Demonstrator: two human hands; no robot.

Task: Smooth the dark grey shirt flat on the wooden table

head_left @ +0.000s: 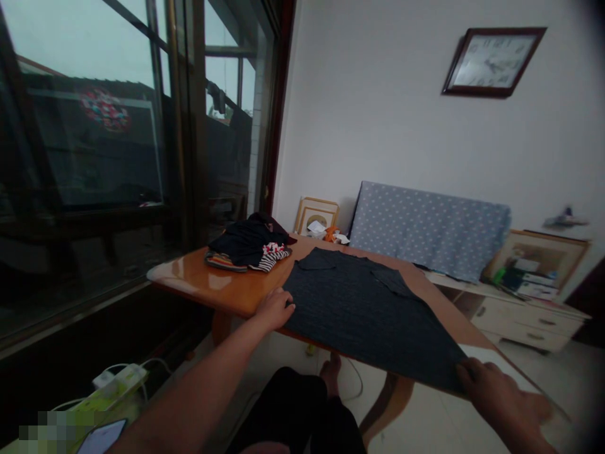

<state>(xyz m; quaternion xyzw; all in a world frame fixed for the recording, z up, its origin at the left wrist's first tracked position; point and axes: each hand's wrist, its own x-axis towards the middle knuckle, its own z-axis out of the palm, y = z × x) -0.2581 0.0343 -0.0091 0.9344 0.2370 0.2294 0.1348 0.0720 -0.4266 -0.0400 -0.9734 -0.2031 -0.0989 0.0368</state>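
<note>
1. Dark grey shirt (pixel 363 309) spread flat on the orange-brown bench (pixel 208 284), in the lower centre of the frame.
2. Long axis from the collar end at upper centre down to the hem at lower right; collar pointing away toward the far wall, hem hanging at the near bench edge.
3. Left hand (pixel 274 309) at centre frame, palm down, fingers loosely together, touching the shirt's left edge near the hem corner.
4. Right hand (pixel 496 391) at lower right, fingers curled on the hem's right corner; whether pinching or only pressing, cannot tell.
5. Pile of clothes (pixel 248 247), dark and striped, on the bench left of the shirt, apart from it.
6. Wall clock (pixel 491 61) at upper right; dotted blue cover (pixel 430 230) behind the bench.
</note>
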